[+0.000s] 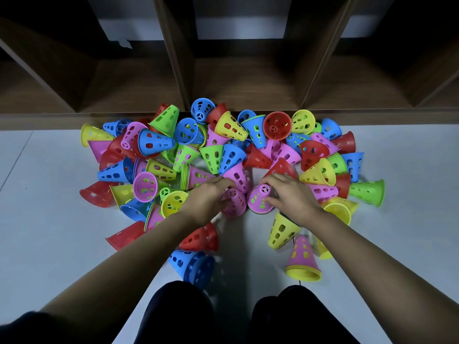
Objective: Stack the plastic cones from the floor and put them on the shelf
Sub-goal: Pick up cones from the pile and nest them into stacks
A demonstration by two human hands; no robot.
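A heap of perforated plastic cones (218, 150) in red, blue, green, yellow and pink covers the floor in front of the shelf (246, 85). My left hand (208, 197) grips a pink cone (234, 203) at the heap's near edge. Beside it, my right hand (290, 192) grips a second pink cone (259, 198) that has a green one nested inside. The two pink cones lie close together, narrow ends pointing away from me.
Loose cones lie nearer me: a blue one (196, 266), a red one (201, 238), a yellow one (282, 232), and a pink cone nested on a yellow one (301, 256). The dark wooden shelf has open compartments. My knees (248, 311) are at the bottom.
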